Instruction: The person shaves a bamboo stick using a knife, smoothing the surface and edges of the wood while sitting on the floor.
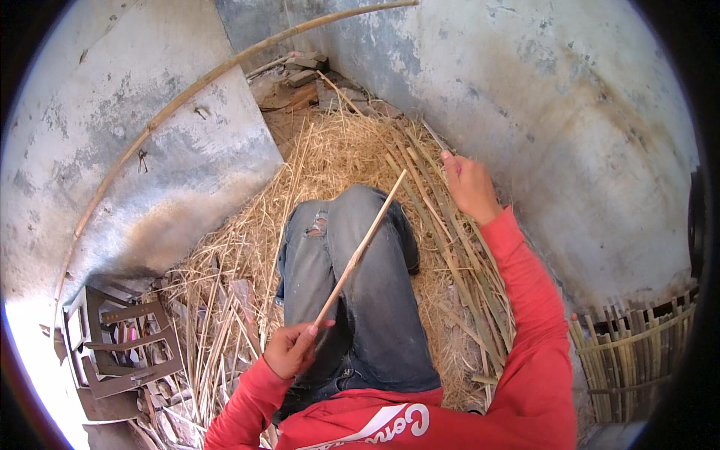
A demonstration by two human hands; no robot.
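My left hand [292, 350] is closed round the lower end of a thin bamboo stick [358, 251]. The stick slants up and to the right across my jeans, with a darker node partway along it. Out to the right, near the wall, my raised right hand [471, 187] is closed on a knife; its narrow grey blade [433, 136] points up and left, and most of the handle is hidden in my fingers. The blade and the stick are well apart.
Pale shavings [352, 146] cover the floor around my knees. Long bamboo strips [450, 247] lie on my right. A brown slotted frame [135, 341] stands at left, a bamboo slat basket [637, 360] at right. A long bent pole [150, 124] arcs before the left wall; bricks [304, 71] lie in the corner.
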